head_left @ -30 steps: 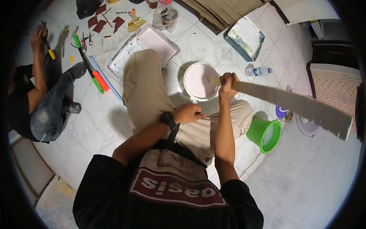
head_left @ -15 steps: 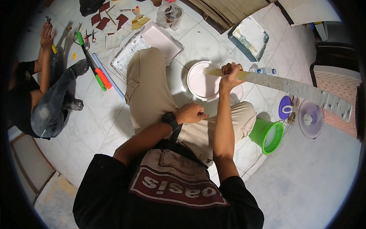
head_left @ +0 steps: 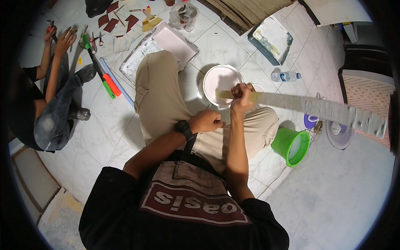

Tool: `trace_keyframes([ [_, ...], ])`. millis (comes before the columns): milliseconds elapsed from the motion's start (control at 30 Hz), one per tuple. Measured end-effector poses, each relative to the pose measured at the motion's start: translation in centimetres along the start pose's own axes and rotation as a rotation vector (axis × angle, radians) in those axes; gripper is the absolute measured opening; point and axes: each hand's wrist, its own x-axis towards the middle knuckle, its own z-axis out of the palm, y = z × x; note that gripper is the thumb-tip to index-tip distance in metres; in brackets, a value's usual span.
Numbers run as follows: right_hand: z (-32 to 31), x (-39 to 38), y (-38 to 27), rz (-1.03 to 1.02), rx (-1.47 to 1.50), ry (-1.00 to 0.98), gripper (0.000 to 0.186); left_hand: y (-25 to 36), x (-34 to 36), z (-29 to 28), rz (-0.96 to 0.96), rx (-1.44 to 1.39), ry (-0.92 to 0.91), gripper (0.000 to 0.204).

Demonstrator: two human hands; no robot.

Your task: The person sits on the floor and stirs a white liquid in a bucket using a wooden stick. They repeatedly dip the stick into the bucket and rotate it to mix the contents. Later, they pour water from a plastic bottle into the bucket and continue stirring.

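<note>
Grey, blurred at outer end: one long stick (head_left: 302,105), yellowish end over one white bucket (head_left: 204,86), whether dipped, unclear. Two hands: right hand (head_left: 243,98) clamped round stick, fingertips partly hidden; left hand (head_left: 207,121) well apart, fingers curled together.

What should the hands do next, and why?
Perhaps the right hand should give the stick a slow turn through the paint: it grips the stick, and one end shows inside the bucket.

Wide head-worn fisheye view, facing steeply downward
</note>
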Motion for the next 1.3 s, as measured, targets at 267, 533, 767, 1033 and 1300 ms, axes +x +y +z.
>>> trace_keyframes([
  [267, 1.7, 6.2, 1.3, -0.17, -0.035, -0.01, 0.033, 2.9, 0.2, -1.3, 0.089, -0.288, 0.357, 0.024],
  [533, -5.5, 3.7, -0.1, -0.068, -0.256, 0.138, 0.026, 15.3, 1.5, -10.5, 0.469, -0.286, 0.564, 0.054],
  [767, 2.0, 0.0, 1.5, -0.333, -0.353, -0.236, 0.014, 21.9, 3.2, -14.4, 0.699, -0.327, 0.437, 0.063],
  [1033, 5.1, 8.5, 1.6, -0.492, -0.476, -0.392, 0.004, 22.5, 10.2, -17.2, 0.651, -0.472, 0.795, 0.039],
  [1300, 1.5, 8.3, -1.7, -0.251, -0.453, -0.423, 0.018, 22.8, 11.4, -16.5, 0.556, -0.681, 0.523, 0.035],
])
